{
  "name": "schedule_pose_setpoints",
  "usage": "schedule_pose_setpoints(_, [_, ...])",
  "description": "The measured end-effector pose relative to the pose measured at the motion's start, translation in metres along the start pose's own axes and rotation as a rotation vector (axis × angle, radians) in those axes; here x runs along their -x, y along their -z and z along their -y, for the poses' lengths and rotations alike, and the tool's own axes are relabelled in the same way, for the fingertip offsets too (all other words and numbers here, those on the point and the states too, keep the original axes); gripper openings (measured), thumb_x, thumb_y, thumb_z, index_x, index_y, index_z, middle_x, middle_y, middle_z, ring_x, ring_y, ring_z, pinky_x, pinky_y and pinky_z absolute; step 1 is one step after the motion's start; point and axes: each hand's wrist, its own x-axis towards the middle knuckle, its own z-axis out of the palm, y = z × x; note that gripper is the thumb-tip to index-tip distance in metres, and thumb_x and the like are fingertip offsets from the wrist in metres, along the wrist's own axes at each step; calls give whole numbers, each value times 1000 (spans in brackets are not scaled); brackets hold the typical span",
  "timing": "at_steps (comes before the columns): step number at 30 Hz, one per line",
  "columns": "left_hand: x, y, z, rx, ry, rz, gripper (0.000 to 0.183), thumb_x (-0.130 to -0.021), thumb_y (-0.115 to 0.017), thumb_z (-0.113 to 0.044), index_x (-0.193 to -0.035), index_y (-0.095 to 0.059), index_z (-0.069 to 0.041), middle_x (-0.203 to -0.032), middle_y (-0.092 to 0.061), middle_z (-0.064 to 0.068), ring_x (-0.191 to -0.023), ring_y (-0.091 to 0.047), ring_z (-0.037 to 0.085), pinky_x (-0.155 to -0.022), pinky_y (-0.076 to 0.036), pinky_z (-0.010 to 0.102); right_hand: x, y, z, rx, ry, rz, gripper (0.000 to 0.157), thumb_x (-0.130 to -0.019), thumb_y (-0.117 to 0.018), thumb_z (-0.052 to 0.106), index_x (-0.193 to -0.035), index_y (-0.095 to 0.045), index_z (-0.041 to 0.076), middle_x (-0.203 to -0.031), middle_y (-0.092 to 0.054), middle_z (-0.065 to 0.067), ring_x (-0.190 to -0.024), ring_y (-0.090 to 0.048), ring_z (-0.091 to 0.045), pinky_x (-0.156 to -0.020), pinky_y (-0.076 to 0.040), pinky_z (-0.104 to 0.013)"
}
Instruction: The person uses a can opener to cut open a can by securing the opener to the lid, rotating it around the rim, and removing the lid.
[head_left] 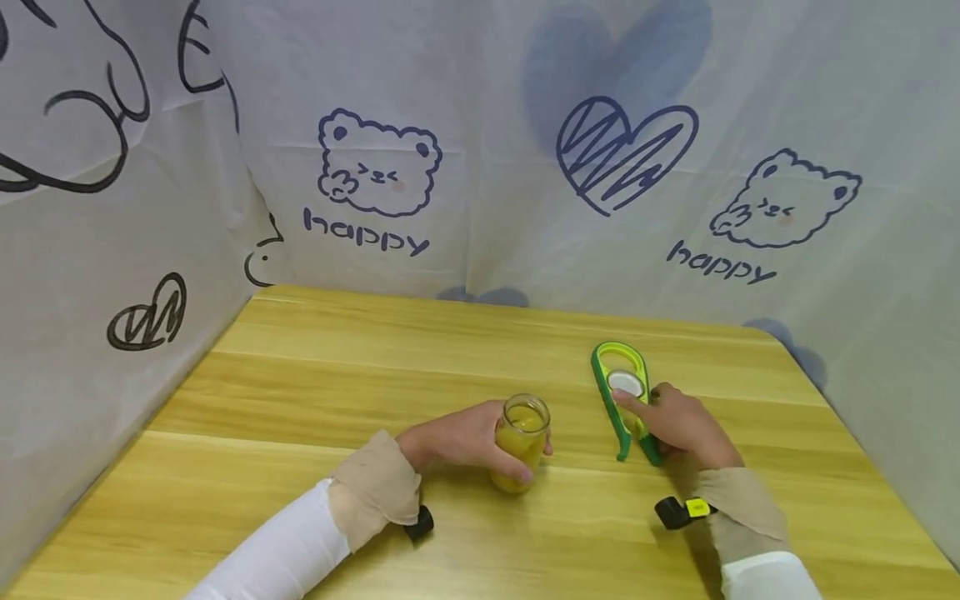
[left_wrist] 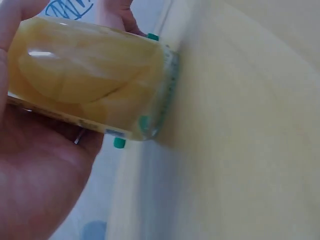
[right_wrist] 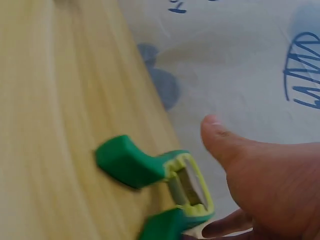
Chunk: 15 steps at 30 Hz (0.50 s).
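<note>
My left hand [head_left: 471,439] grips an uncapped glass jar [head_left: 521,450] of yellow contents, standing nearly upright at mid-table. The left wrist view shows the jar [left_wrist: 90,80] close up, with large yellow pieces inside and print along one side. To its right lies a green jar opener [head_left: 622,421] with a lime inner edge, a white round lid [head_left: 626,383] within its loop. My right hand [head_left: 686,425] is beside the opener's right arm. In the right wrist view its thumb [right_wrist: 222,140] stands straight, away from the opener [right_wrist: 130,162]; the other fingers are partly hidden.
The wood-grain table [head_left: 315,375] meets a white cloth backdrop [head_left: 495,208] printed with hearts and bears along the back and sides. A small black wrist device [head_left: 675,512] with a yellow tag hangs at my right wrist.
</note>
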Motion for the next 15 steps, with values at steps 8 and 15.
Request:
schedule_pose_setpoints(8, [2,3,-3,-182,15,26,52,-85,-87,-23,-128,-58,-20,-117,-65,-2,-101,-60,3,-100,-49,25,8,17,-12,-16,-42,23,112,-97,-41,79,-154,-23,-15,-68,-64,-11,-64,-63,-25,-75,-51,-40])
schedule_pose_setpoints(15, [23,24,0,-285,151,93,77,-83,-87,-26,-148,-45,-30,-147,-55,-9,-144,-48,11,-126,-33,32,12,22,-11,-56,-36,-3,104,-99,-46,72,-156,-23,-12,-67,-61,-6,-58,-61,-19,-62,-48,-31])
